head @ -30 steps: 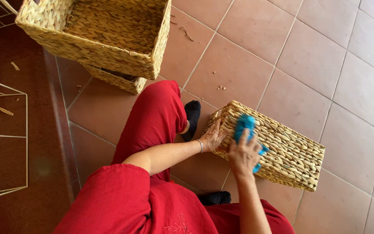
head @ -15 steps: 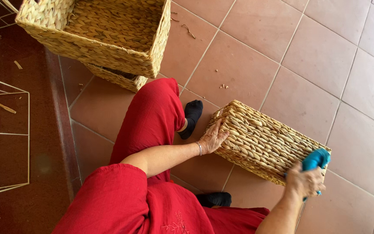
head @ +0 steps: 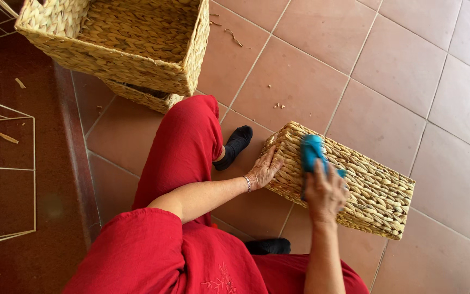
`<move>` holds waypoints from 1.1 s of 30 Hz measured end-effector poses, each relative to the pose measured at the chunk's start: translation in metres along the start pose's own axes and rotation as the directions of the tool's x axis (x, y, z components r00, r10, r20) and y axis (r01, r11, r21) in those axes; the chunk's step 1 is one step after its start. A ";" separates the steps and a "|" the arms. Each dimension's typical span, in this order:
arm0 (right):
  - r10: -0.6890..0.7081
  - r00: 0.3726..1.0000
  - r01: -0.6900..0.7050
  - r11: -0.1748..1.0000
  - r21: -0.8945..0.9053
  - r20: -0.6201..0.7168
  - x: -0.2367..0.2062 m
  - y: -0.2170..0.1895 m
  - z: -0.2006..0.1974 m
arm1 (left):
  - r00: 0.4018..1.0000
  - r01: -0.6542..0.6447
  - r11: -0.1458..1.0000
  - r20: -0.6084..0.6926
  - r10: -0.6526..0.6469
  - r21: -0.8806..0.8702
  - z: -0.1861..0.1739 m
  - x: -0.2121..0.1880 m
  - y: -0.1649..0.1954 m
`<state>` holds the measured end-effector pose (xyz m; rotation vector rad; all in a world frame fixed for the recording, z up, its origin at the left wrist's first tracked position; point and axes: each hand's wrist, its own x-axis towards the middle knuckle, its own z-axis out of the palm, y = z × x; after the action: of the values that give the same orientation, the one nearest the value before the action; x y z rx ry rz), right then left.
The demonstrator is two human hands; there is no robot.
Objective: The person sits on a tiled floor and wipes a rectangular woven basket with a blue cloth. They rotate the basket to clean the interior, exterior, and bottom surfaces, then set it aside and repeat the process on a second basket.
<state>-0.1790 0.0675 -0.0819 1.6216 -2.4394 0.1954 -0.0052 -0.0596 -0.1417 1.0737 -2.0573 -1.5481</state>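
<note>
A woven straw basket (head: 371,190) lies upside down on the tiled floor in front of me. My left hand (head: 265,169) rests flat on its near left corner, fingers spread, holding it steady. My right hand (head: 325,193) grips a blue brush (head: 312,149) pressed against the basket's upper face near its left end. I sit on the floor in red clothes with black socks.
Two more woven baskets (head: 137,49) are stacked at the top left, the upper one open side up. A white wire frame (head: 6,174) stands on the dark red floor at the left. Straw bits (head: 279,105) lie scattered on the tiles.
My right hand has swept the blue brush from the basket's right end back to its left end. My left hand stays on the corner.
</note>
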 end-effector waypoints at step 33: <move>0.668 0.743 -0.670 0.740 -0.067 -0.048 -0.029 0.156 -0.004 | 0.988 0.128 0.989 0.096 -0.121 -0.073 0.000 -0.001 0.005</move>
<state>-0.3112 0.1551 -0.0845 0.6233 -2.8614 0.2098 -0.0062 -0.0583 -0.1369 1.1413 -2.0022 -1.7553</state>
